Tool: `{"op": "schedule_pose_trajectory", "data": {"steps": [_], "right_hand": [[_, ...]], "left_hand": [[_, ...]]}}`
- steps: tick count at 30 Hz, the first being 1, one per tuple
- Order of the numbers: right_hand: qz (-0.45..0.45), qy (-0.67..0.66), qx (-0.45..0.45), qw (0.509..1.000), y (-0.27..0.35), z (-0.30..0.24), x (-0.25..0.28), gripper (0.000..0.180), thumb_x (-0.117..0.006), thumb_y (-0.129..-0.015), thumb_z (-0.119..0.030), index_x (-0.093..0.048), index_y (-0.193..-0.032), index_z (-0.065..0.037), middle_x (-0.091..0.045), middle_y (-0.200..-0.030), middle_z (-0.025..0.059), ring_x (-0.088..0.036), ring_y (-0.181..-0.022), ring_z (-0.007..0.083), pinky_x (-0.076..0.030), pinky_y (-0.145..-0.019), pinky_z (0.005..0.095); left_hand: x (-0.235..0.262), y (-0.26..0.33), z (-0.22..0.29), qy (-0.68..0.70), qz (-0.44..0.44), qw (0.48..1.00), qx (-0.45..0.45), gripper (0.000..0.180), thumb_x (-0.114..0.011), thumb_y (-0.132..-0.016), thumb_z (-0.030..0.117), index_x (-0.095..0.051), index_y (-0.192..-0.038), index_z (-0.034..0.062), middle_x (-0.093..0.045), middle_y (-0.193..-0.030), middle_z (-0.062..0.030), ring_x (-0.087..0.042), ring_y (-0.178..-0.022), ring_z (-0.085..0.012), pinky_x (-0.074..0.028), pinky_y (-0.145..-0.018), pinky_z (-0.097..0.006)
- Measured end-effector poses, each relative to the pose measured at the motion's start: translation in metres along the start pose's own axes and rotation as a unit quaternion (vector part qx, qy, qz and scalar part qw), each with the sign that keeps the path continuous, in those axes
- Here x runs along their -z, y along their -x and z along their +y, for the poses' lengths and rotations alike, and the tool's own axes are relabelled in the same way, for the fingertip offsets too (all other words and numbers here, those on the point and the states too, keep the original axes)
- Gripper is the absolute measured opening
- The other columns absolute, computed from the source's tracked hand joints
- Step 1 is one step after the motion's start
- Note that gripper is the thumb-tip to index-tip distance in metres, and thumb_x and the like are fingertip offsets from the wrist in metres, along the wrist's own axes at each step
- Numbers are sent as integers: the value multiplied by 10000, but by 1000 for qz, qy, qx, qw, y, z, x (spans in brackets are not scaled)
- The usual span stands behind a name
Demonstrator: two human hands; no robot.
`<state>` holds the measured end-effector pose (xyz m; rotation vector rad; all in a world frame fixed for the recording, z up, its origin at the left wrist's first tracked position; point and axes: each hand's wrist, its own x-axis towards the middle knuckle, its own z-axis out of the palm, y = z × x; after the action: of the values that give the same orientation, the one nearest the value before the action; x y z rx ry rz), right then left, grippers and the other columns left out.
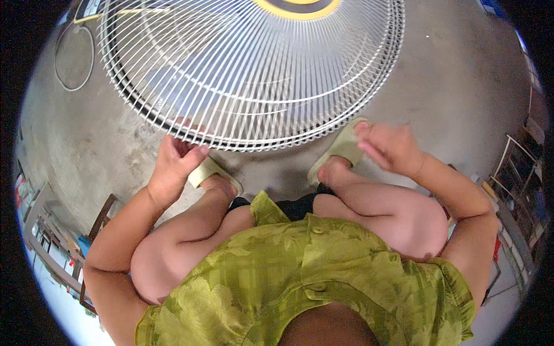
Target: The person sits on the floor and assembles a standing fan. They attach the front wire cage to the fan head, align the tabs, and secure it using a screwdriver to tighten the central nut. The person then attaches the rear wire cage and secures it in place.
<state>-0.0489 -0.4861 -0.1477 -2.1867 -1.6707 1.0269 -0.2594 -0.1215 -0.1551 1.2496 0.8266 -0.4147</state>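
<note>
A large round fan guard (248, 104) of thin white wires, with a yellow-ringed centre, fills the upper middle of the head view. Blurred shapes show through its wires. At its lower left rim, my left hand (176, 158) grips the edge, fingers behind the wires and thumb in front. My right hand (392, 147) is off to the right of the rim, apart from it, with bent fingers that motion smears. Whether it holds anything small cannot be made out.
My feet in pale green slippers (340, 150) rest on the grey concrete floor (456, 92) below the guard. A thin cable loop (74, 57) lies at the far left. A wooden frame (46, 230) stands at the left, a metal rack (513, 161) at the right.
</note>
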Motion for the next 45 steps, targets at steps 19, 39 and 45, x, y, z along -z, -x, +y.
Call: {"op": "schedule_pose_trajectory", "data": {"steps": [19, 39, 45], "right_hand": [[171, -664, -214, 696, -39, 114, 10, 449, -638, -900, -318, -520, -1225, -32, -623, -868, 10, -554, -604, 42, -300, -395, 145], [138, -598, -240, 752, -37, 128, -9, 852, -825, -667, -478, -451, -1276, -13, -627, -855, 28, -589, -647, 99, -479, -536, 231], [120, -561, -269, 773, -28, 132, -5, 679, -807, -717, -366, -503, -1214, -17, -633, -894, 53, -609, -700, 129, -500, -570, 259]], "left_hand": [[-13, 15, 5, 34, 82, 994, 71, 440, -657, -836, 71, -453, -1221, 16, -567, -1110, -71, -548, -1031, -168, -452, -910, -321], [-72, 19, -49, 224, 241, 944, 40, 264, -562, -905, 46, -489, -1159, 30, -627, -1046, -81, -621, -933, -165, -509, -833, -335], [-84, 9, -61, 256, 275, 927, -20, 289, -512, -921, 57, -452, -1202, 26, -621, -1026, -81, -614, -849, -158, -504, -744, -307]]}}
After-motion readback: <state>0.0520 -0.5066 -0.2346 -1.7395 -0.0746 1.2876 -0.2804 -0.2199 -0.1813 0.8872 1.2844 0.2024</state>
